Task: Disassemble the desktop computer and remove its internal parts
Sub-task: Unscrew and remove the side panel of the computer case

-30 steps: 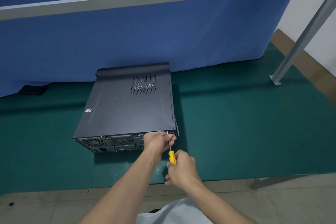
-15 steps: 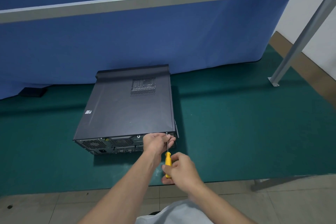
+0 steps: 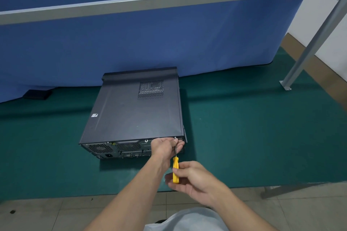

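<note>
Driving a screwdriver (image 3: 176, 169) into the rear corner of the desktop computer (image 3: 131, 114)

The desktop computer lay flat on its side on a dull green mat (image 3: 244, 127), its front towards a blue cloth backdrop (image 3: 150, 43) and its rear panel (image 3: 122, 148) facing the person. Its upper face was a smooth sheet of matte dark grey metal, broken by a square perforated vent (image 3: 151, 90) near the far edge and a small white sticker (image 3: 94, 115) at the left edge. The rear panel showed a round honeycomb fan grille (image 3: 100, 148), a power socket (image 3: 108, 155) and a row of ports too small to tell apart.

The right hand (image 3: 191, 178) was closed round the screwdriver's stubby yellow plastic handle, thumb and fingertips pinching it. The thin dark steel shaft ran upward to a small screw (image 3: 175, 137) at the top right corner of the rear panel. The left hand (image 3: 165, 146) sat against that corner, its fingers curled about the shaft close to the tip.

A flat grey metal rail (image 3: 169, 0) crossed above the cloth, and a slanted grey strut (image 3: 309, 43) met the mat on a bolted foot plate. Pale glossy tiles (image 3: 37, 215) lay nearest the person.
</note>
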